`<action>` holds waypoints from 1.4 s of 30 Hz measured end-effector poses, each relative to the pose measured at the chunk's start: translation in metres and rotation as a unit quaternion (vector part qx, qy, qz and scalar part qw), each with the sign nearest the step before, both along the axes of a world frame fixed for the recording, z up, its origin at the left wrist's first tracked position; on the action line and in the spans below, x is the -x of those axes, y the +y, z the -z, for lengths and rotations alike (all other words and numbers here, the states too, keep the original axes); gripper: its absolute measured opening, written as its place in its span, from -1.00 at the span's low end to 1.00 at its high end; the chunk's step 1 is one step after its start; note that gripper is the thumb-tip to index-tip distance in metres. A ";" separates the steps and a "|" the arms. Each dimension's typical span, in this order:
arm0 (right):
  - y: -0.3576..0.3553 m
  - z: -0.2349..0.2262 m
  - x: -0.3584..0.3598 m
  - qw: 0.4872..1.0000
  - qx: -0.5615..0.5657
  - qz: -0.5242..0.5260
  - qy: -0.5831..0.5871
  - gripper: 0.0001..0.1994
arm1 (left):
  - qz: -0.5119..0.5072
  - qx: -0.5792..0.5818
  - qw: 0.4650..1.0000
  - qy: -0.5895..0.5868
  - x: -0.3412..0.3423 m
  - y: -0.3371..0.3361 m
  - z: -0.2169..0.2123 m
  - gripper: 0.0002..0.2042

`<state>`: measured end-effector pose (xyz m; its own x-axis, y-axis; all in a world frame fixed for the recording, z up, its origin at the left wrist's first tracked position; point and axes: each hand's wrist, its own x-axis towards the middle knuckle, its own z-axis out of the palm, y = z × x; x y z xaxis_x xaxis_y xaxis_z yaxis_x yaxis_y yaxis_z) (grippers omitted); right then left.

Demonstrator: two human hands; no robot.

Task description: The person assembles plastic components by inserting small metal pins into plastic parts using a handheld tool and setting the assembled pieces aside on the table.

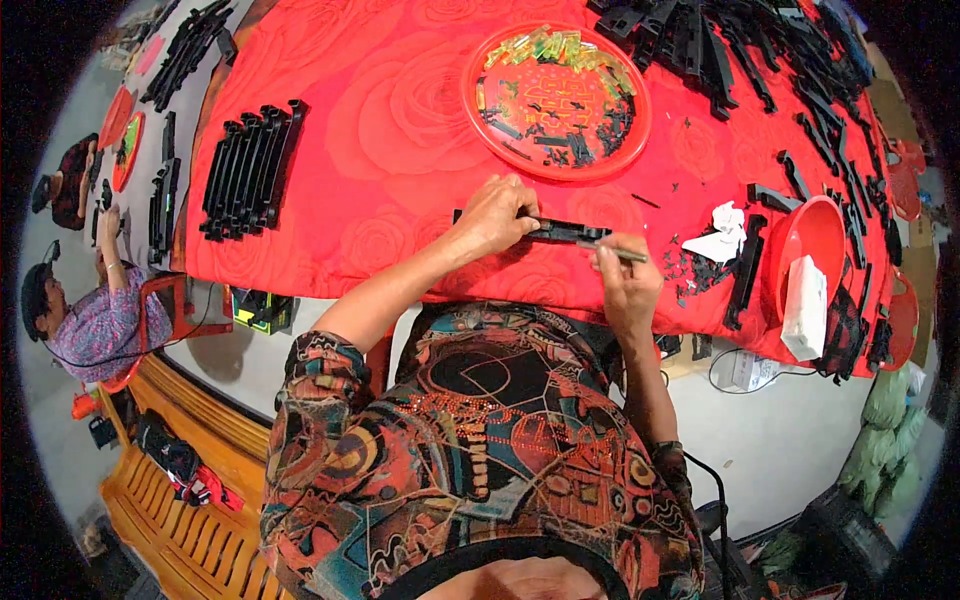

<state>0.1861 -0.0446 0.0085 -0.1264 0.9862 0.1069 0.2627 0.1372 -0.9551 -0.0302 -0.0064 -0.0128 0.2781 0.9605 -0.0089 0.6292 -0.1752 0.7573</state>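
Observation:
On the red cloth near the table's front edge, my left hand point(495, 215) presses down and grips a long black plastic part point(568, 232). The part lies roughly crosswise, its left end partly covered by my fingers. My right hand point(630, 280) pinches a slim pen-like tool point(627, 254) whose tip is at the part's right end. Whether the tip touches the plastic is too small to tell. Beyond my hands stands a round red tray point(648, 120) with small black pieces and yellowish clear pieces in it.
Several similar black parts point(250, 170) lie lined up at the left. More black parts point(690, 50) are heaped at the far right. Crumpled white tissue point(718, 235), black scraps point(690, 272) and a red bowl point(800, 225) sit at right. Two people work at another table on the left.

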 end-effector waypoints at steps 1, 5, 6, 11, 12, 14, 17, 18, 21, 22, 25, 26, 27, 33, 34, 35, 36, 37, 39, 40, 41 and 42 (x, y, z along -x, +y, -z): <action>0.006 -0.004 0.008 1.000 -0.017 0.020 0.001 -0.95 | 0.001 -0.003 1.000 0.011 -0.002 0.001 -0.002 -0.89; 0.024 0.013 0.023 0.997 -0.072 0.002 -0.026 -0.96 | 0.003 0.007 1.000 0.015 -0.003 0.003 0.001 -0.89; 0.026 0.018 0.026 0.996 -0.090 -0.002 -0.005 -0.95 | 0.004 0.006 1.000 0.014 -0.004 0.004 0.002 -0.89; 0.027 0.014 0.030 0.995 -0.082 -0.018 -0.055 -0.94 | 0.006 -0.012 1.000 0.012 -0.002 0.002 0.008 -0.91; 0.027 0.014 0.030 0.994 -0.086 -0.019 -0.066 -0.94 | 0.005 -0.012 1.000 0.010 -0.002 0.001 0.008 -0.91; 0.028 0.013 0.030 0.994 -0.079 -0.022 -0.066 -0.95 | 0.002 -0.012 1.000 0.002 -0.002 0.001 0.005 -0.91; 0.027 0.016 0.029 0.997 -0.055 -0.024 -0.048 -0.95 | 0.002 -0.008 1.000 0.002 -0.002 0.001 0.007 -0.91; 0.027 0.017 0.028 0.999 -0.037 -0.024 -0.031 -0.95 | 0.001 -0.006 1.000 0.002 -0.002 0.001 0.006 -0.91; 0.028 0.019 0.027 0.998 -0.043 -0.022 -0.029 -0.95 | -0.003 0.015 1.000 -0.006 -0.003 0.000 0.005 -0.91; 0.029 0.019 0.027 0.998 -0.041 -0.023 -0.030 -0.95 | -0.005 0.003 1.000 -0.009 -0.003 0.000 0.005 -0.90; 0.030 0.018 0.027 0.998 -0.031 -0.027 -0.045 -0.95 | -0.005 -0.003 1.000 -0.013 -0.003 0.000 0.003 -0.90; 0.031 0.016 0.028 0.997 -0.049 -0.032 -0.049 -0.96 | -0.003 0.000 1.000 -0.012 -0.003 0.000 0.002 -0.90; 0.031 0.016 0.029 0.996 -0.067 -0.037 -0.054 -0.96 | -0.002 0.002 1.000 -0.014 -0.003 0.001 0.002 -0.90; 0.033 0.014 0.035 0.976 -0.171 -0.092 -0.101 -0.92 | -0.018 0.007 1.000 -0.003 -0.003 0.002 0.001 -0.90; 0.032 0.013 0.036 0.974 -0.173 -0.101 -0.102 -0.89 | -0.017 0.005 1.000 -0.004 -0.002 0.001 0.002 -0.89; 0.032 0.013 0.035 0.974 -0.172 -0.103 -0.101 -0.89 | -0.017 0.003 1.000 -0.004 -0.002 0.000 0.002 -0.88; 0.032 0.013 0.035 0.976 -0.165 -0.100 -0.098 -0.90 | -0.018 0.004 1.000 -0.004 -0.002 -0.002 0.000 -0.88; 0.033 0.013 0.034 0.978 -0.159 -0.096 -0.094 -0.91 | -0.020 0.011 1.000 -0.011 -0.003 -0.002 -0.003 -0.88; 0.033 0.019 0.028 0.984 -0.128 -0.089 -0.080 -0.93 | -0.022 0.016 0.999 -0.017 -0.002 -0.003 -0.004 -0.88; 0.033 0.020 0.026 0.990 -0.096 -0.082 -0.066 -0.94 | -0.014 -0.001 1.000 -0.020 0.000 -0.005 -0.001 -0.86; 0.033 0.019 0.025 0.990 -0.098 -0.081 -0.065 -0.94 | -0.006 -0.019 1.000 -0.023 0.003 -0.006 0.001 -0.82; 0.033 0.018 0.025 0.998 -0.003 -0.033 0.052 -0.97 | -0.005 -0.020 1.000 -0.021 0.006 -0.008 0.001 -0.82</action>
<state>0.1613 -0.0117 -0.0097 -0.1799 0.9752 0.1286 0.1526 0.1569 -0.9758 -0.0364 -0.0146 -0.0142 0.2679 0.9625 0.0415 0.5986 -0.2001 0.7757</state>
